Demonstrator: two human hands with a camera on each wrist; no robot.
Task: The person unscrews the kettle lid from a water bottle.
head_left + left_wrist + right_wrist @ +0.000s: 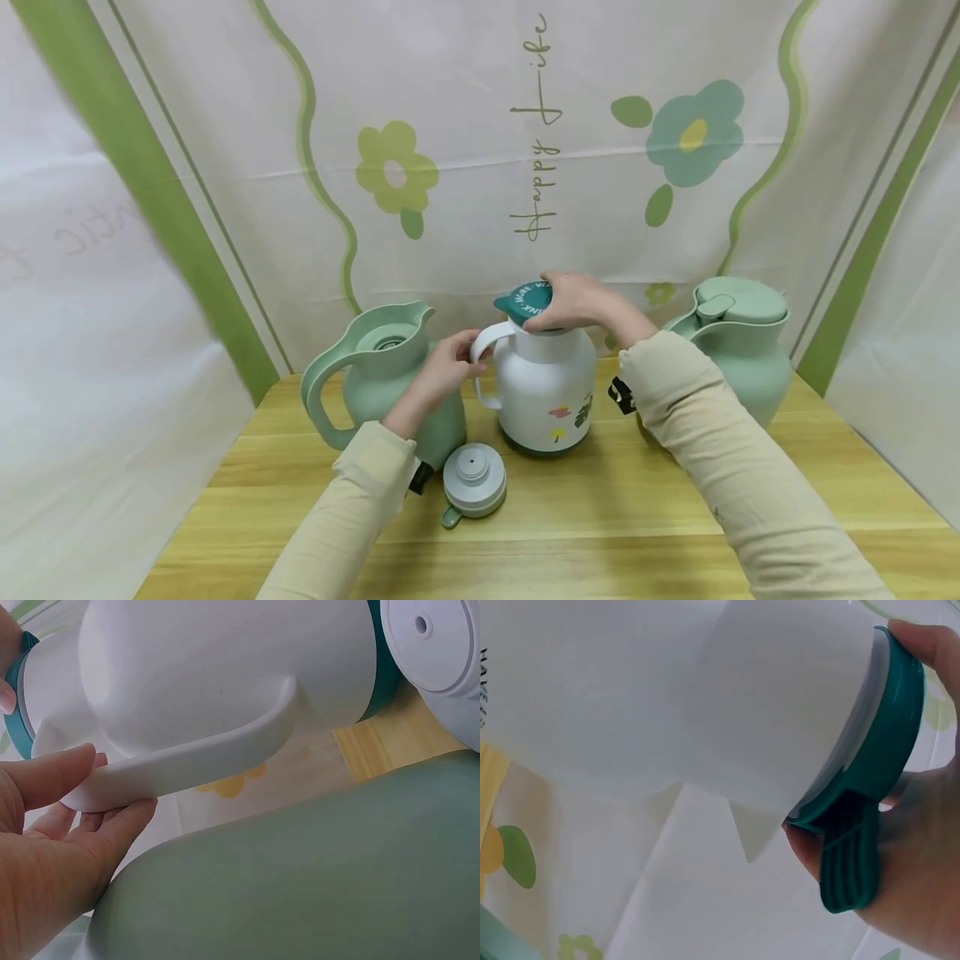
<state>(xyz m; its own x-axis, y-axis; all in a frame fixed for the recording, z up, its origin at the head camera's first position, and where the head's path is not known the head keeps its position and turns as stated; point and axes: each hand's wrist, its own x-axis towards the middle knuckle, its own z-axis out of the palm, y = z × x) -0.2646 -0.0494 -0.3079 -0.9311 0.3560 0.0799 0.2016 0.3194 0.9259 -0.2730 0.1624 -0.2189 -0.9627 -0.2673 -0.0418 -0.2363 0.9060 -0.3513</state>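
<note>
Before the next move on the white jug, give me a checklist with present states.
1. White jug upright on table: ok.
2. Left hand holding its handle: ok, thumb and fingers pinch it.
3. Right hand gripping teal lid: ok.
4. Teal lid loosened: cannot tell.
5. Left green jug covered: not ok, its top is open; a grey stopper lies in front.

- Three jugs are counted: one white jug [542, 390], one left green jug [401, 385] and one right green jug [750, 371].
- Three lids are counted: one teal lid [527, 302], one loose lid [475, 481] and one pale green lid [744, 300].
- Two hands are seen: one left hand [442, 371] and one right hand [581, 302].
- One wooden table [555, 533] is shown.
- Two large flowers are printed on one backdrop [465, 83]: one yellow-green flower [408, 158] and one blue-green flower [705, 125].
</note>
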